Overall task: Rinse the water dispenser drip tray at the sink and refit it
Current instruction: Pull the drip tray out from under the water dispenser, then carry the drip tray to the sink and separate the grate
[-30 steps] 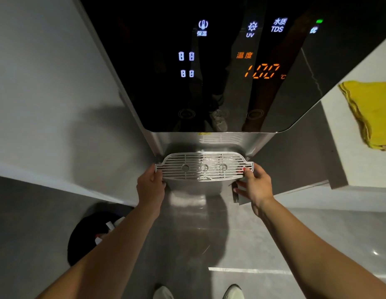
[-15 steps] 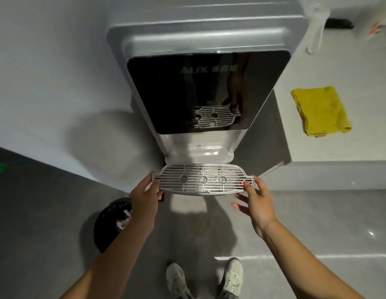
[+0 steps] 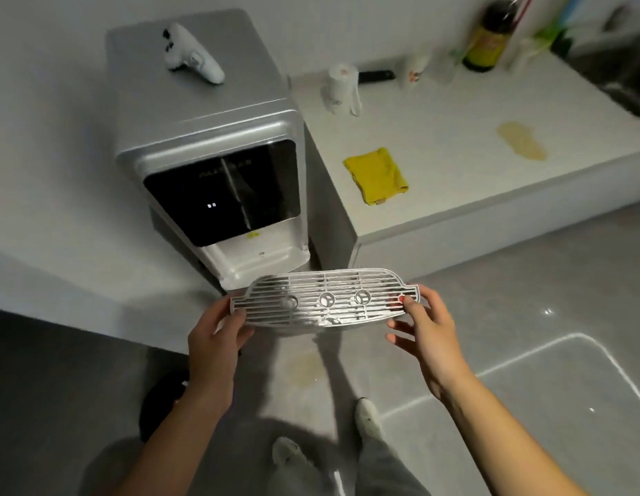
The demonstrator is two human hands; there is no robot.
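Observation:
The grey slatted drip tray, with three round holes in its grille, is held level in the air in front of the silver water dispenser. My left hand grips its left end and my right hand grips its right end. The dispenser's white recess under the black front panel stands bare, just behind the tray. Part of the dark sink shows at the far right edge of the white counter.
A yellow cloth lies on the counter near the dispenser, with a tan stain further right. Bottles, a paper roll and cups crowd the counter's back. A white controller rests on the dispenser. A dark bin stands by my left arm.
The tray has come out of the dispenser's recess and moved back toward me. My view has pulled back and up, now showing the dispenser's top, the counter and the sink.

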